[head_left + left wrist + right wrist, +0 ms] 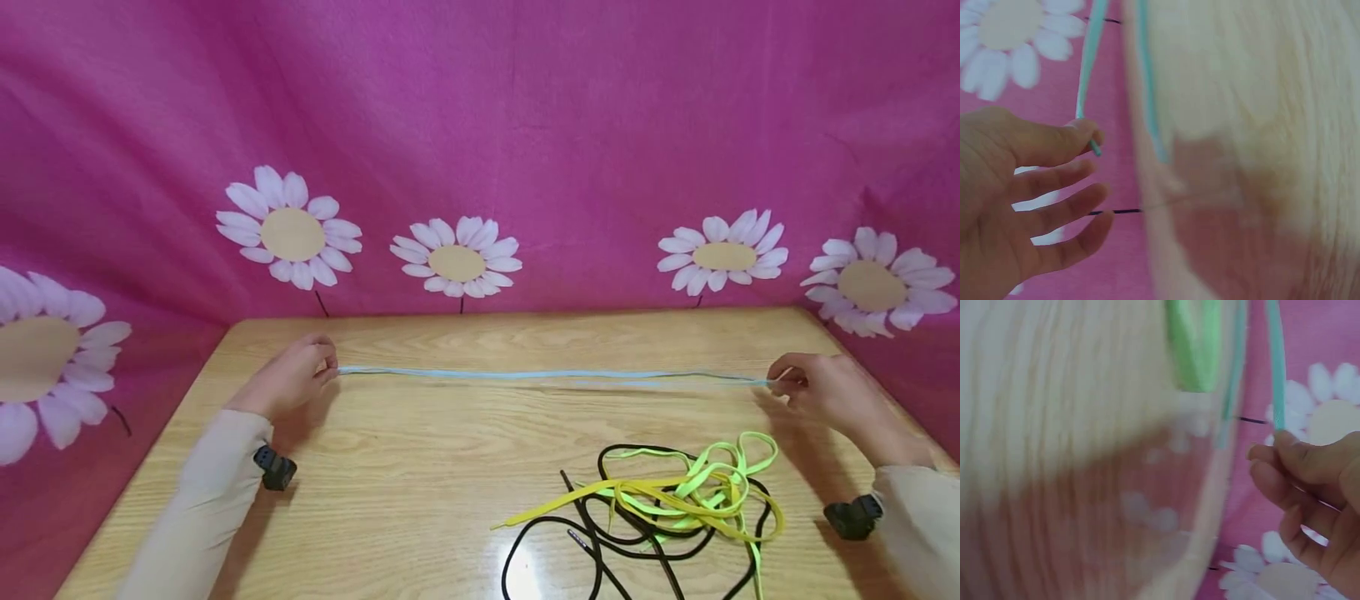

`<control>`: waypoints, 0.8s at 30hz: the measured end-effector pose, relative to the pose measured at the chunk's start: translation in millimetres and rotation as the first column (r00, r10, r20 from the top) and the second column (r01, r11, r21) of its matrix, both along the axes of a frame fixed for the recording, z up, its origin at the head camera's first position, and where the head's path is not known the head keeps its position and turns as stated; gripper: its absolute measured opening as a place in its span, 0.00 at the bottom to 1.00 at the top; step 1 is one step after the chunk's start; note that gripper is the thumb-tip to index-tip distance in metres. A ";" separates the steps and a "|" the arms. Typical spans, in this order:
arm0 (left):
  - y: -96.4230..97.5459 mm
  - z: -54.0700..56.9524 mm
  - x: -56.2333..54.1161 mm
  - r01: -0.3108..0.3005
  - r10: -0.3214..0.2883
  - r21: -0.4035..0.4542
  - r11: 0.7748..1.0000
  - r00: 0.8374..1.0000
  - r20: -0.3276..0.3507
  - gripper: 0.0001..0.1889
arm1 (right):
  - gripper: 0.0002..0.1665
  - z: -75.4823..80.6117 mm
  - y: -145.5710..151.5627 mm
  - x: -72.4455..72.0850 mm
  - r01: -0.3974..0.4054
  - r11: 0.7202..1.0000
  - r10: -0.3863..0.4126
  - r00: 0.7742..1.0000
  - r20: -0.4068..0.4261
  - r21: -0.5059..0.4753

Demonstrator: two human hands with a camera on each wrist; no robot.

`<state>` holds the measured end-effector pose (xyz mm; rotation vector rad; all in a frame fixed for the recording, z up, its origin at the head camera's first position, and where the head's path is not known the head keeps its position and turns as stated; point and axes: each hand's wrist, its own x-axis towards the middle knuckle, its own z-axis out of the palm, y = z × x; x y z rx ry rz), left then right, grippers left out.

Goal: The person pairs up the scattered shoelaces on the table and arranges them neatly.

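A light blue shoelace stretches almost straight across the far part of the wooden table. Its left end is pinched between thumb and forefinger of my left hand, and the left wrist view shows the lace tip poking out below the thumb while the other fingers are spread apart. At the other end my right hand pinches the lace between thumb and fingertips. Below the lace, nearer my right hand, lies a tangled heap of a yellow shoelace, a neon green shoelace and black shoelaces.
A magenta cloth with large white daisies hangs behind the table and at both sides. Small black cameras sit on my left wrist and right wrist. The loose laces reach toward the table's near side.
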<state>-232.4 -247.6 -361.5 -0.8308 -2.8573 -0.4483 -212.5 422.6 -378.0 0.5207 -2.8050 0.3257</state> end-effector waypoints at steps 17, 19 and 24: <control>-7.0 -34.9 -18.3 -0.115 0.114 0.003 0.993 0.991 0.071 0.10 | 0.06 -24.5 -1.9 -37.0 0.057 0.998 -0.055 0.993 0.100 -0.017; -5.6 -34.9 -20.5 -0.116 0.116 -0.003 0.993 0.989 0.087 0.11 | 0.05 -23.4 -3.1 -39.6 0.066 0.998 -0.063 0.990 0.128 -0.019; -0.2 -33.7 -27.5 -0.090 0.089 0.006 0.996 0.991 0.101 0.12 | 0.08 -21.2 0.1 -36.7 0.102 0.994 -0.096 0.980 0.175 -0.026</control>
